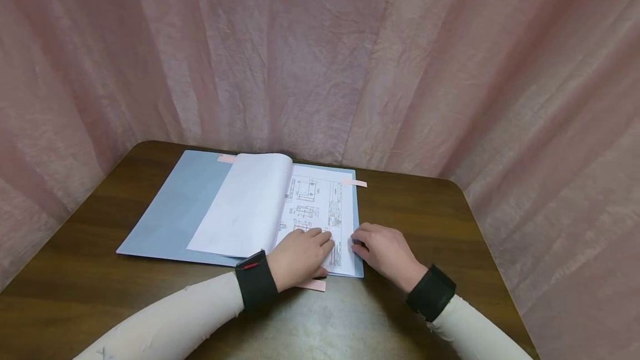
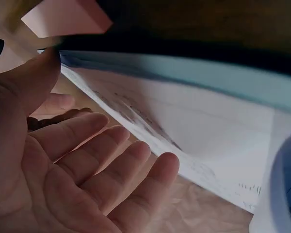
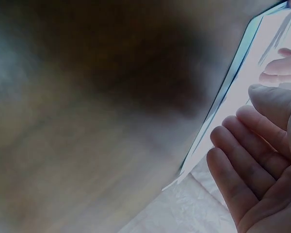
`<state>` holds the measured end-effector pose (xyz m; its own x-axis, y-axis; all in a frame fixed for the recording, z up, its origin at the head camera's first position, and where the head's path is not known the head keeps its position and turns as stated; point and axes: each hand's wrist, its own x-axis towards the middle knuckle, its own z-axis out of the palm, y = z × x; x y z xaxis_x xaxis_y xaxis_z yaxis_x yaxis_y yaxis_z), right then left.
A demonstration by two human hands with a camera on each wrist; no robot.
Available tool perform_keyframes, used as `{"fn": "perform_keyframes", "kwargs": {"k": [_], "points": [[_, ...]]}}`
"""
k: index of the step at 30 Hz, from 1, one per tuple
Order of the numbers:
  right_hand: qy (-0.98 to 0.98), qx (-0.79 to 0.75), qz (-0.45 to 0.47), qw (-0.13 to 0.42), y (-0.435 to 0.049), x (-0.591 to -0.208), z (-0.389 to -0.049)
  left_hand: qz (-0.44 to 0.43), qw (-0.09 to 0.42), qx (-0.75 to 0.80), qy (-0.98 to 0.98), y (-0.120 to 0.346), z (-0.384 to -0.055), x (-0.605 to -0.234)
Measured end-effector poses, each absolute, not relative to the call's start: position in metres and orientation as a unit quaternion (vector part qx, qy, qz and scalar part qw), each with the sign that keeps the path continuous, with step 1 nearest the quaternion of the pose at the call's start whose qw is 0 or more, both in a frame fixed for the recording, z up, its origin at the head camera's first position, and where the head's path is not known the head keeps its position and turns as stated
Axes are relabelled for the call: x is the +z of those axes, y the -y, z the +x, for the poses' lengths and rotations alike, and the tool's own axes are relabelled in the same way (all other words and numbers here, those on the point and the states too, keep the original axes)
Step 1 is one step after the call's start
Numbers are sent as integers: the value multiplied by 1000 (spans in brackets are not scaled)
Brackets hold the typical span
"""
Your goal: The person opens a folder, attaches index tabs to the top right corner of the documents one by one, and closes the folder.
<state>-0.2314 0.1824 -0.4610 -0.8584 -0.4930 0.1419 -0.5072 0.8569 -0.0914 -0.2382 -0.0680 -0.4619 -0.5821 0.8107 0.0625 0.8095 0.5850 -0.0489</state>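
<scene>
A light blue folder (image 1: 160, 210) lies spread on the table, with white sheets in it. One sheet (image 1: 240, 204) is folded over to the left, its blank side up. To its right shows a page of technical drawings (image 1: 322, 204). My left hand (image 1: 302, 254) rests over the lower part of that page, its fingers (image 2: 121, 179) extended and slightly spread in the left wrist view. My right hand (image 1: 385, 249) is at the page's right edge, thumb and fingertips near the folder border. In the right wrist view its fingers (image 3: 247, 160) are loosely bent with nothing between them.
Pink paper tabs stick out at the folder's top left (image 1: 226, 158), right side (image 1: 356, 183) and bottom edge by the left wrist (image 1: 314, 285). The brown wooden table (image 1: 420, 210) has rounded back corners. A pink curtain (image 1: 320, 60) hangs right behind it.
</scene>
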Motion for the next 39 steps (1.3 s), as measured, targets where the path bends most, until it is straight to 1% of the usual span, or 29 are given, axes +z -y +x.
{"fn": "perform_keyframes", "kwargs": {"k": [15, 22, 27, 39], "points": [[954, 66, 283, 69, -180, -462, -212, -459, 34, 4, 888, 74, -237, -469], [953, 67, 291, 49, -181, -462, -207, -464, 32, -2, 885, 76, -237, -469], [952, 67, 295, 39, -181, -463, -205, -463, 21, -14, 886, 77, -239, -467], [956, 73, 281, 40, -184, -464, -204, -460, -7, -53, 886, 81, -246, -466]]}}
